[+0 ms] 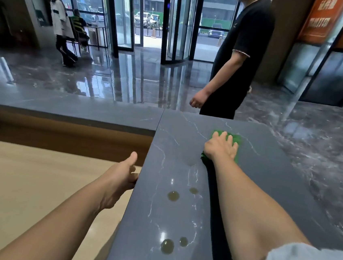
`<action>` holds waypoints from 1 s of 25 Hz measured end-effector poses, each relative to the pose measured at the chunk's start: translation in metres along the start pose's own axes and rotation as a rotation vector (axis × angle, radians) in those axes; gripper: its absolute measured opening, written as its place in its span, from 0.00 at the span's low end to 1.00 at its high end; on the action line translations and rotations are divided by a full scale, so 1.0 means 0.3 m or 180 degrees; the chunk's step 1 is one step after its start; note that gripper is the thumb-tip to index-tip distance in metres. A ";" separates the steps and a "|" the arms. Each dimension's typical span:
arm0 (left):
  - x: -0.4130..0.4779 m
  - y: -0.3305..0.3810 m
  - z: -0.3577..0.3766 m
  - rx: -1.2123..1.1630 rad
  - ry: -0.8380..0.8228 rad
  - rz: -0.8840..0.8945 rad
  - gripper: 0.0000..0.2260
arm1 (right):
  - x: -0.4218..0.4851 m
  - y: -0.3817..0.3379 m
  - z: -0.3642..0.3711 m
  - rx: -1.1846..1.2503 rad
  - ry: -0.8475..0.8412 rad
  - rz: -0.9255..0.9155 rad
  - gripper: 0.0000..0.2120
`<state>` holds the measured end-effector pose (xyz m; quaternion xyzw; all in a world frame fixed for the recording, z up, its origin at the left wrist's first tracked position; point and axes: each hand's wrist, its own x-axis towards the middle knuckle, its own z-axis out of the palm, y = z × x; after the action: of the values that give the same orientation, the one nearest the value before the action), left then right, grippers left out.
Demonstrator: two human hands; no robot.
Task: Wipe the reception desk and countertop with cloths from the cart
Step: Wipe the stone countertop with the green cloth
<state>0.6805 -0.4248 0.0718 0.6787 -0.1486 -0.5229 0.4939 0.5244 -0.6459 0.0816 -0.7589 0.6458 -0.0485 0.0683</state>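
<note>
Green cloth [235,138] lies flat on the dark veined counter [178,173], towards its far end. My right hand [220,146] presses down on it with fingers straight and spread, covering its near-left part. My left hand [122,179] holds the counter's left edge, thumb raised, fingers curled against the rim. Round light reflections [173,196] shine on the stone nearer to me. Left of the counter and lower sits a pale wooden desktop [33,189]. Beyond the far end a person in black [242,52] stands on the glossy floor [129,76].
</note>
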 end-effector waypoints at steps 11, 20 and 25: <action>0.057 0.075 0.091 -0.0821 0.0189 0.0390 0.33 | -0.188 -0.344 0.072 -0.0183 -0.0359 -0.2480 0.25; -0.035 0.082 0.067 -0.0845 -0.0078 0.0299 0.38 | -0.100 0.161 -0.013 -0.0270 -0.0409 -0.1388 0.27; -0.098 0.062 0.030 -0.1002 -0.0090 0.0274 0.38 | -0.130 0.285 -0.040 -0.0127 -0.0386 -0.0625 0.27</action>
<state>0.6668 -0.4170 0.1039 0.5785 -0.1006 -0.5276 0.6140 0.4329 -0.6211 0.0798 -0.8212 0.5639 0.0039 0.0870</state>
